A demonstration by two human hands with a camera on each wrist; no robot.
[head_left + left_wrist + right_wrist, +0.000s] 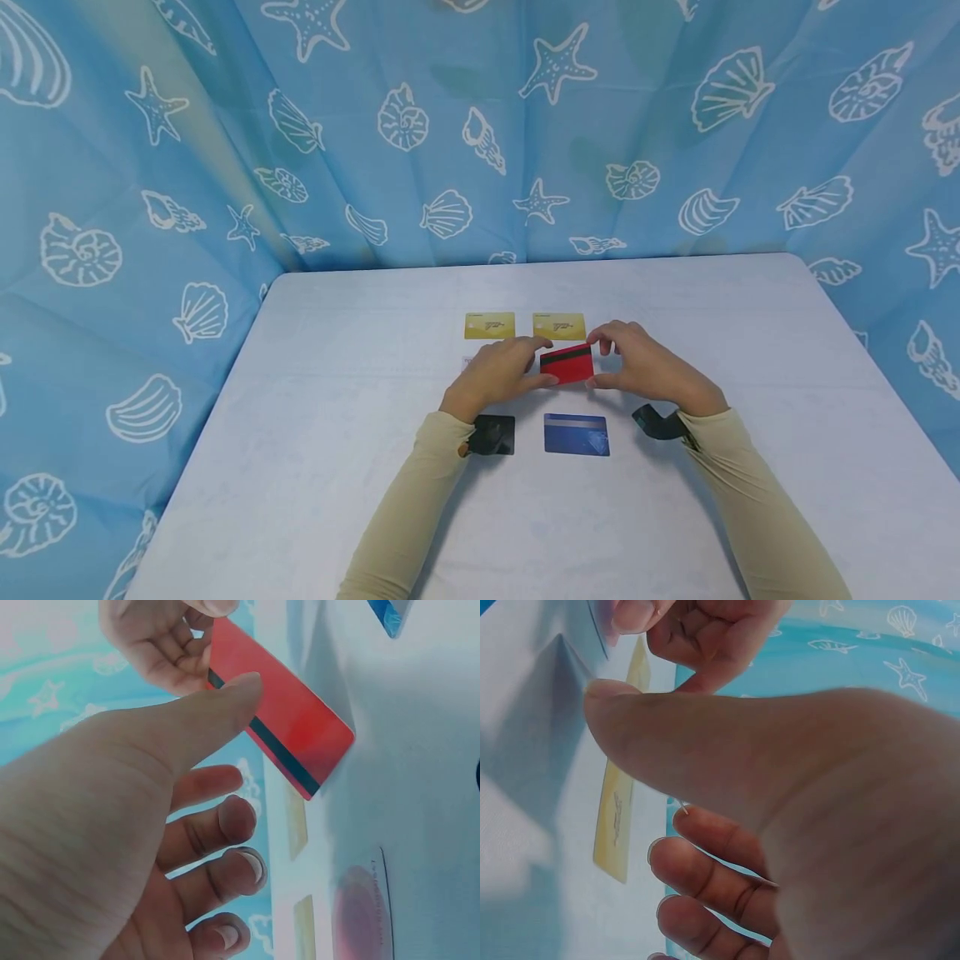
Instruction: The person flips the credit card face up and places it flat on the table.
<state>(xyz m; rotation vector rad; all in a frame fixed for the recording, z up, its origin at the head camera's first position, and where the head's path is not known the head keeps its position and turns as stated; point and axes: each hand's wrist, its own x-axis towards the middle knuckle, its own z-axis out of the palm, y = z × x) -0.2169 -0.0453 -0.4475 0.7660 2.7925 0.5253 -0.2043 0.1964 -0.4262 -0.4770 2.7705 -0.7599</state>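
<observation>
A red card (pixel 567 365) with a black stripe is tilted over the table between both hands. My left hand (pixel 501 372) holds its left end, with the thumb (pixel 240 694) overlapping the card in the left wrist view. At the right end, my right hand (pixel 633 365) grips it between thumb and index finger. In the right wrist view most of the card is hidden behind the right thumb (pixel 637 727). Just beyond the hands lie two yellow cards, one left (pixel 490 325) and one right (pixel 558 326). A white card with a pink oval (pixel 364 915) is mostly covered by my left hand in the head view.
Nearer to me, a black card (pixel 495 436) lies partly under the left wrist, beside a blue card (pixel 576 435). The white tabletop (pixel 337 400) extends to both sides. Behind it hangs a blue curtain (pixel 480 125) with shell and starfish prints.
</observation>
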